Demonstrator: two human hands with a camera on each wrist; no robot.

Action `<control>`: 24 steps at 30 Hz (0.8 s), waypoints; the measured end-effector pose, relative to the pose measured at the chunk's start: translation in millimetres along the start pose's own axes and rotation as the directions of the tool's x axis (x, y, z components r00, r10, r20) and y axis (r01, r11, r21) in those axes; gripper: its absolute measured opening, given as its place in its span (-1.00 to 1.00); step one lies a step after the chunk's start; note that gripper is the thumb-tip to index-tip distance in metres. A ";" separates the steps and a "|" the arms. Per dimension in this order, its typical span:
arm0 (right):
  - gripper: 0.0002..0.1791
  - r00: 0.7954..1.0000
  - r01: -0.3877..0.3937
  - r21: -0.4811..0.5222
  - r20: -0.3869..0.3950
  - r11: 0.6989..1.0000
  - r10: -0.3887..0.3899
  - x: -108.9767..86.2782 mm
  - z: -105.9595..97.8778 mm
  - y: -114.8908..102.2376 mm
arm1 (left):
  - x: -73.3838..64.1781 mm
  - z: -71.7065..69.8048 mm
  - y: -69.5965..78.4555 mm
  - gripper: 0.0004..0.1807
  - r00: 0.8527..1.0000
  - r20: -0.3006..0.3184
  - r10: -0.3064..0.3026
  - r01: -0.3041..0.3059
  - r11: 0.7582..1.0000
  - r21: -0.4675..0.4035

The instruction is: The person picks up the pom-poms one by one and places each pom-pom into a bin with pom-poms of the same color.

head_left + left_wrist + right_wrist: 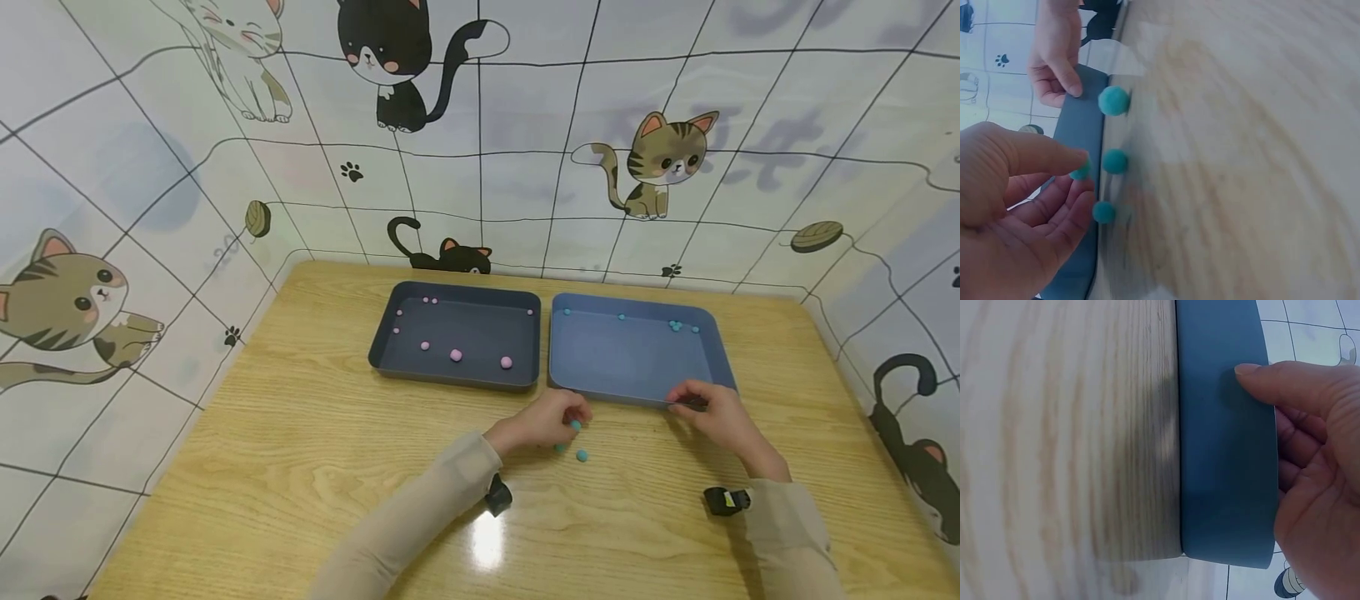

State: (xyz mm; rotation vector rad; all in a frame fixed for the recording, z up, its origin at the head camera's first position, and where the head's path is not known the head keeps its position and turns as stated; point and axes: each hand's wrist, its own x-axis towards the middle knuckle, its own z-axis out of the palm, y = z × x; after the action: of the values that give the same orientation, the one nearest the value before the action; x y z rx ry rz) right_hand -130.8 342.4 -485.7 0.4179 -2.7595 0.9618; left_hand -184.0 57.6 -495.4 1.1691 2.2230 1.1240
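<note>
My left hand [542, 419] is just in front of the blue tray [626, 354]. Between its thumb and fingers it pinches a small teal pom-pom [1080, 170]. Three more teal pom-poms [1114, 100] stand in a row on the wooden table by the tray's front wall, in the left wrist view. My right hand [722, 414] grips the tray's front rim near the right corner; its thumb [1254, 372] lies on the outer wall and its fingers are partly hidden behind the rim. Inside the blue tray, several teal pom-poms [676, 327] lie along the back.
Left of the blue tray is a dark grey tray [450, 381] holding several pink pom-poms [456, 356] of differing sizes. Both trays stand side by side on the wooden table [300, 400]. A cat-patterned curtain [525, 108] borders the table at the back and sides.
</note>
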 end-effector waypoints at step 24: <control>-0.80 1.000 0.003 0.013 -0.015 1.000 -0.003 -0.1 1.2 -0.4 | 9.0 -16.0 14.1 -0.80 0.988 -0.149 0.046 -0.081 0.968 -0.237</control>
State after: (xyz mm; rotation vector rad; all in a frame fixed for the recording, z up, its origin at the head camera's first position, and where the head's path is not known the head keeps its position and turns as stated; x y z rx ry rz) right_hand -130.7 341.4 -486.5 0.4152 -2.7404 0.9781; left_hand -192.3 62.1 -474.3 1.0939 2.0864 1.5020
